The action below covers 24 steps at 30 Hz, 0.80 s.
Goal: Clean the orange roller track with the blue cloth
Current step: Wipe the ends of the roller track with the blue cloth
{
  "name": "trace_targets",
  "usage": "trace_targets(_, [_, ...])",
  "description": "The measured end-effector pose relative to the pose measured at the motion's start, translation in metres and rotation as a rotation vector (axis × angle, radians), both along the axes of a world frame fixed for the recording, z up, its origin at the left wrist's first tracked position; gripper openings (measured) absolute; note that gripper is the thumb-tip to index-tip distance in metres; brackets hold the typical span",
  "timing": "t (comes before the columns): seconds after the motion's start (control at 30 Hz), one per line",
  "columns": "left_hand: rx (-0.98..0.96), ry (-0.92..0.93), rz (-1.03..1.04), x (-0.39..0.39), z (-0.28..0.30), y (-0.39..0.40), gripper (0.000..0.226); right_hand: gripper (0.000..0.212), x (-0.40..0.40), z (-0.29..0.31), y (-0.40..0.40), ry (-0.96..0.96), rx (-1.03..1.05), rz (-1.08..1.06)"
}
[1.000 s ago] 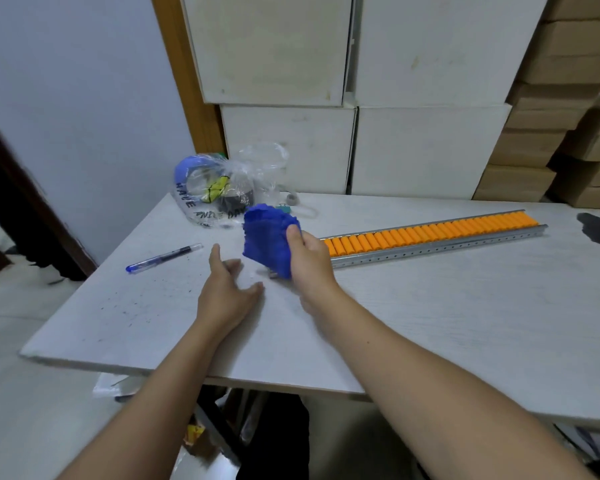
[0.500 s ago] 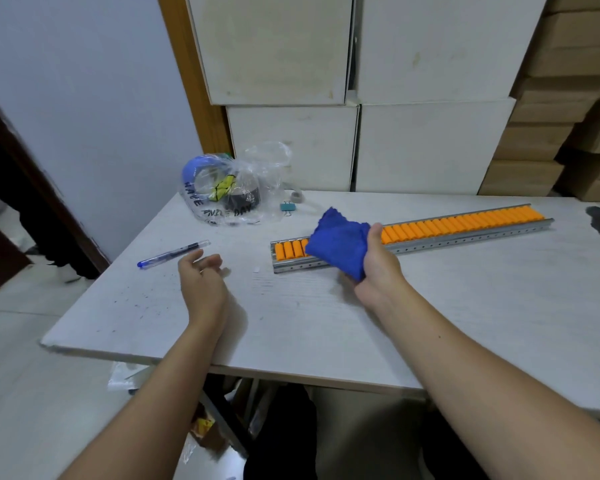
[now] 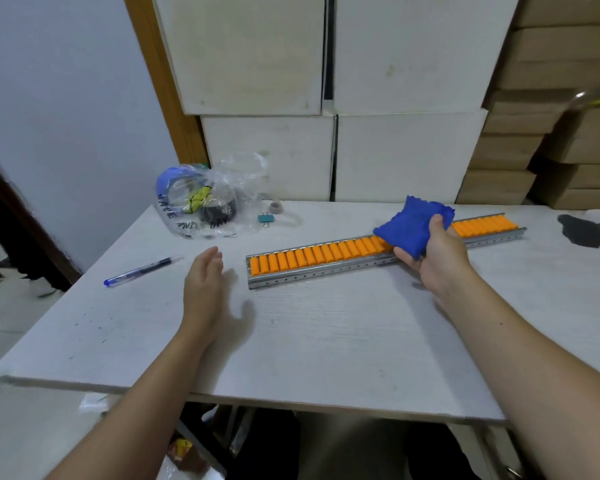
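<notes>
One orange roller track (image 3: pixel 326 252) lies across the white table (image 3: pixel 326 341), with the blue cloth (image 3: pixel 411 226) pressed onto it right of its middle.

From the table's centre the track runs from about 11 o'clock out toward 2 o'clock, its metal rail facing the person. The right hand (image 3: pixel 433 251) grips the bunched cloth, thumb on top and fingers curled beneath. The left hand (image 3: pixel 203 282) hovers empty and open, fingers held together, just off the track's near end at 10 o'clock. Farther out at 9 o'clock lies a blue pen (image 3: pixel 142 270); at 11 o'clock sit a clear plastic bag (image 3: pixel 208 199) and a small teal binder clip (image 3: pixel 266 218). A dark patch (image 3: pixel 584 230) marks the tabletop at 2 o'clock. White boxes (image 3: pixel 326 98) stand stacked behind the table at 12 o'clock.
</notes>
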<state>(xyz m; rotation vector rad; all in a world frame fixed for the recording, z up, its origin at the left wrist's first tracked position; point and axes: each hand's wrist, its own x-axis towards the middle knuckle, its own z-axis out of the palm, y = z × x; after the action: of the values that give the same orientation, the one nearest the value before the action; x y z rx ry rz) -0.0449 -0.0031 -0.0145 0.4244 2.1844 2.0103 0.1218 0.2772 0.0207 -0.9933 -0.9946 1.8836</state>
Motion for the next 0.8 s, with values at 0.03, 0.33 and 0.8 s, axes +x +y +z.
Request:
trace_targets(0.03, [-0.109,0.071,-0.04,0.002,-0.003,0.006,0.049,0.029,0.004,0.002,0.01,-0.022,0.042,-0.029])
trace_targets(0.33, [-0.57,0.418,-0.154,0.004,-0.017,0.028,0.056,0.03,0.03,-0.002,0.107,-0.495,0.615,-0.423])
trace_targets(0.8, [-0.572,0.318,-0.122,0.0,-0.02,0.025,0.076,0.032,0.046,-0.056,0.152,-1.165,0.949,-0.251])
